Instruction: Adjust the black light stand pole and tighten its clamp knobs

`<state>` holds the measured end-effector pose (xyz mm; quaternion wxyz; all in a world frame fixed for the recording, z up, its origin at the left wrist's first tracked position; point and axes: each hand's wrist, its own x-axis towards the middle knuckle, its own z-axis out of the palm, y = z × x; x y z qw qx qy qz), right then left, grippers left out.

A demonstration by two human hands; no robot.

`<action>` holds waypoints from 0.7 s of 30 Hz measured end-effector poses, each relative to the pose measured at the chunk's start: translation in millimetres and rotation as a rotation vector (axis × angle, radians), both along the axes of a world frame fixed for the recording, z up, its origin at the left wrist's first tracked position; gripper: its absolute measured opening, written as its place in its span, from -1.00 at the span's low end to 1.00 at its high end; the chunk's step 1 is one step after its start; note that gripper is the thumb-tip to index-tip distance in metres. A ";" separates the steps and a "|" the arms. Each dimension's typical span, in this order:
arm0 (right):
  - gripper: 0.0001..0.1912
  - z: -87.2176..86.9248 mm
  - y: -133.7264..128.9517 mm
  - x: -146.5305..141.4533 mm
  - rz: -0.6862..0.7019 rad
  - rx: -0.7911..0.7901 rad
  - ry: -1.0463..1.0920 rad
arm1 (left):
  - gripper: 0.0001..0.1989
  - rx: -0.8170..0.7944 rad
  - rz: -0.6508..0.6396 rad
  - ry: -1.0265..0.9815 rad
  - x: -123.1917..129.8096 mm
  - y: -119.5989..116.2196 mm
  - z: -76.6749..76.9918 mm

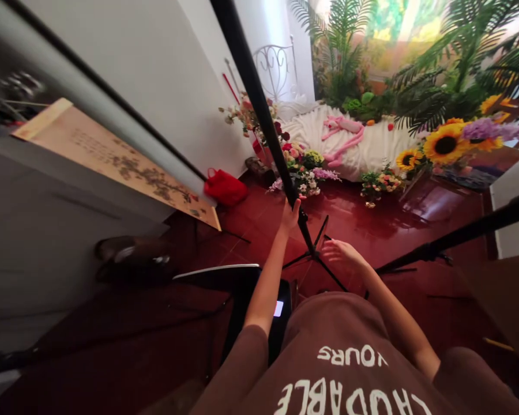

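A black light stand [271, 127] rises from the floor in front of me, its pole running up past the top of the view. My left hand [290, 215] is wrapped round the pole's lower part, just beside a dark clamp knob [303, 217]. Below the grip, the stand's tripod legs [328, 272] spread over the red floor. My right hand [342, 253] is held out to the right of the pole, near the legs, with its fingers stretched and nothing in them. What the pole carries at its top is out of view.
A second black pole [462, 230] slants in from the right. At left are a hanging scroll [125, 161] and a red bag [226, 187]. Flowers [305, 164], sunflowers [445, 144] and a white-draped platform [380, 147] with a pink plush toy stand ahead. A dark chair [237, 282] is beside me.
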<state>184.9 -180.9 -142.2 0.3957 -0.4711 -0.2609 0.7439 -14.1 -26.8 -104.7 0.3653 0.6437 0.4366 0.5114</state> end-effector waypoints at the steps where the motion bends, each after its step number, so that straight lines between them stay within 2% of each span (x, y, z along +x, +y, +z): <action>1: -0.71 12.2 13.5 -9.6 0.005 -0.028 0.113 | -0.36 -0.002 -0.006 0.002 0.4 2.9 -0.8; 4: -0.57 43.2 51.4 -36.5 0.090 -0.162 0.394 | -0.38 -0.012 0.011 -0.013 0.4 7.2 -6.1; 6: -0.47 54.9 70.3 -52.5 0.176 -0.240 0.542 | -0.37 -0.011 0.030 -0.022 0.5 7.7 -8.7; 9: -0.43 58.3 85.4 -72.9 0.165 -0.261 0.702 | -0.38 -0.026 0.048 -0.031 1.4 7.2 -9.6; 13: -0.46 51.0 89.0 -91.4 -0.015 -0.184 0.809 | -0.41 -0.029 0.061 -0.045 2.5 6.2 -8.7; 17: -0.47 44.8 93.1 -102.4 -0.124 -0.086 0.701 | -0.42 -0.025 0.077 -0.036 3.6 6.2 -8.8; 21: -0.57 39.0 99.2 -106.1 -0.182 0.052 0.317 | -0.43 -0.018 0.091 -0.003 3.1 5.2 -8.3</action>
